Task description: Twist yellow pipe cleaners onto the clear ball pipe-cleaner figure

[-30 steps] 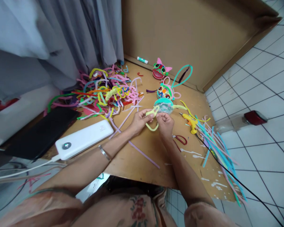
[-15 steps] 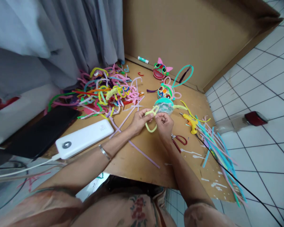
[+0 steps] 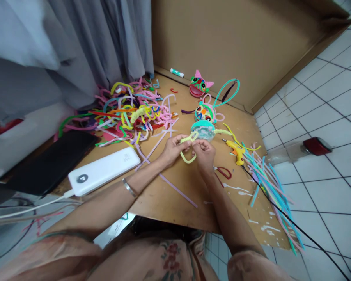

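A pale yellow pipe cleaner (image 3: pixel 188 160), bent into a loop that hangs down, is pinched between my two hands. My left hand (image 3: pixel 175 149) closes on it from the left, thumb and fingers together. From the other side my right hand (image 3: pixel 204 153) grips it with the fingertips. Just beyond lies a round teal piece with a clear, whitish side (image 3: pixel 203 130). A short fuzzy yellow strip (image 3: pixel 223 132) sits at its right. Behind it is a pipe cleaner animal head (image 3: pixel 205 112) with pink loops, and farther back a red-mouthed head (image 3: pixel 199 86) with pink ears.
A heap of coloured pipe cleaners (image 3: pixel 140 111) covers the back left. A white power bank (image 3: pixel 103 171) lies before a black tablet-like slab (image 3: pixel 54 164). To the right are a yellow glue gun (image 3: pixel 236 151), red-handled scissors (image 3: pixel 224 172) and straight pipe cleaners (image 3: pixel 272 191). A glue stick (image 3: pixel 177 73) is behind.
Both hands keep their pinch on the yellow pipe cleaner. Its hanging loop and my right hand have shifted very slightly to the right.
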### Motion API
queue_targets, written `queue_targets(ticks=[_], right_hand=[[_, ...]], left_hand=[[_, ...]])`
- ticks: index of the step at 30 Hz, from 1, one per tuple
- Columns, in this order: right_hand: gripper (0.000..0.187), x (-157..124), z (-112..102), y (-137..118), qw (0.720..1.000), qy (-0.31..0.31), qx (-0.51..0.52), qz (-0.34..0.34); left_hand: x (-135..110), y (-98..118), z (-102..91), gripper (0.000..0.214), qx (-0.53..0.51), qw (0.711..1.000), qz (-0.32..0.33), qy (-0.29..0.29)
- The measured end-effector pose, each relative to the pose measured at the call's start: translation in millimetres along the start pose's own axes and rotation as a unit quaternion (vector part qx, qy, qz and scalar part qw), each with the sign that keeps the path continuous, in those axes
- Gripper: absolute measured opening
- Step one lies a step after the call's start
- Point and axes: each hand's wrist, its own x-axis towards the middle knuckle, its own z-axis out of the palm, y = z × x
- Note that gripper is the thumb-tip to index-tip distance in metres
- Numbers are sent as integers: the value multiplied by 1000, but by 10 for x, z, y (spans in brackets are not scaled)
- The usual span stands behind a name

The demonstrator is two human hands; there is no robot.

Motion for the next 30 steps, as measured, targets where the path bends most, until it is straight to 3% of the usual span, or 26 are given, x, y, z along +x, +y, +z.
queue_targets(ticks=[10,14,18,24,30], right_hand=[[18,-16,-12,7,1000,-21,-9,-14],[25,-38,-46,-7,995,-72,-23,-57],[23,-25,-95,22,984,-71,-91,-133],[20,35,-181,28,897,-61,-253,-357],[20,38,-239,-2,816,-85,-370,-435]], left_hand=[[-27,62,6,39,20,1000,-2,20],[-18,75,-8,35,14,999,18,38],[20,94,-33,36,2,999,3,44],[43,125,-62,36,-9,999,-14,49],[47,104,-62,34,45,998,6,49]])
